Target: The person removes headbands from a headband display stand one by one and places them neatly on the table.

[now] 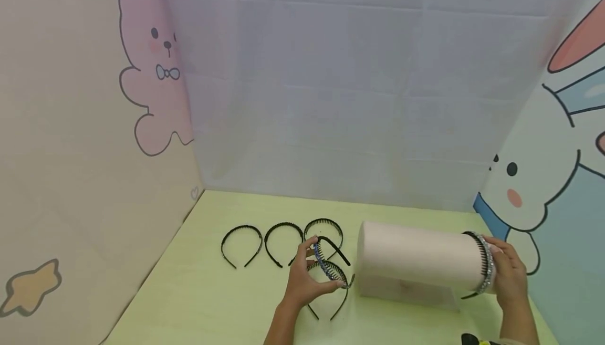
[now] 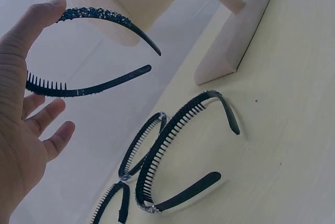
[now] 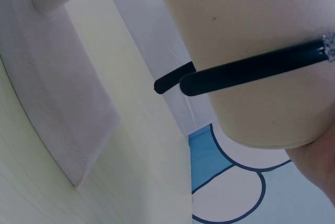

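- Left hand pinches the blue headband; best aim its tips toward three o'clock.
- Right hand, at the cylinder's three-o'clock end: can't tell its grip.

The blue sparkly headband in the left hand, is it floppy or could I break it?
The blue sparkly headband is probably springy, not floppy: its ends stick out from the left hand without drooping. It's likely light, since it looks so thin. Its skinny comb teeth might snap if pushed hard.
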`<state>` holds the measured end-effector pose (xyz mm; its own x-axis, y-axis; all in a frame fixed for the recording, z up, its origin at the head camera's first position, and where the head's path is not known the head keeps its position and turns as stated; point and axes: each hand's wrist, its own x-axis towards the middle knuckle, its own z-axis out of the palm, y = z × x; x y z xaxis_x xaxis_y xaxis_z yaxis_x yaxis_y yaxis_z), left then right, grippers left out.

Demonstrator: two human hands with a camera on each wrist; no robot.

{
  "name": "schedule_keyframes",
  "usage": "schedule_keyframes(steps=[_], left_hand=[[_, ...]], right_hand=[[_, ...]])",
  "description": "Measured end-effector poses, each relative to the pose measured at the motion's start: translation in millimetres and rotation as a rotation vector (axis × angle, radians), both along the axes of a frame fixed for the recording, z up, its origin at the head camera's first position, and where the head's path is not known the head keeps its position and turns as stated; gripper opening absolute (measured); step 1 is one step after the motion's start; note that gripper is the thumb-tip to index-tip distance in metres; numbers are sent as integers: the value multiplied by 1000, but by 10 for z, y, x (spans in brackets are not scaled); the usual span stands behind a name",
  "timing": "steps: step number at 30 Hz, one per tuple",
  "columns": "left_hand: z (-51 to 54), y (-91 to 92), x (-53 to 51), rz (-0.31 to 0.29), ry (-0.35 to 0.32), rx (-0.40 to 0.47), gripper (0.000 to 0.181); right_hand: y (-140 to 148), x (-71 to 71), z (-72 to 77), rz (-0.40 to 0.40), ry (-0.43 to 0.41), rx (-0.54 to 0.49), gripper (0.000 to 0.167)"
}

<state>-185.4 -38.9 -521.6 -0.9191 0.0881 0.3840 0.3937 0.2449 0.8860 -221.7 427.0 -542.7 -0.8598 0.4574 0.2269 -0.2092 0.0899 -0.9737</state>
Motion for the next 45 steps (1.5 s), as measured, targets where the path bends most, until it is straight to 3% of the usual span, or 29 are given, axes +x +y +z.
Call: schedule_keyframes(steps=[3,5,8,12,15,17,20,25,27,29,36,45], left_hand=[[-1,-58,30,30,23,20,97],[-7,-103,52,56,29,40,95],[-21,-177,91,101,39,50,94],[-40,-272,146,168,72,41,94],[-68,-326,183,208,88,31,93],[-95,-357,205,228,88,21,93],[-129,-403,223,247,97,17,92],[-163,-501,229,290,150,0,89],[-169,-543,234,318,161,-10,89],[-181,-587,240,347,169,-22,90],[-206,-696,259,426,194,-25,89],[-248,-669,304,495,50,-40,87]], right_hand=[[-334,226,461,18,-7,-28,26],[-435,289,598,15,-23,-29,25],[-269,198,399,5,-7,-8,26],[151,-59,-140,25,26,23,30],[337,-175,-386,35,15,58,32],[359,-194,-446,17,8,67,32],[221,-100,-281,29,21,54,32],[-317,236,424,50,-12,4,28],[-459,322,608,40,-36,-20,27],[-528,366,701,29,-50,-41,26],[-524,362,684,33,-33,-35,25],[-401,300,509,79,71,-38,27]])
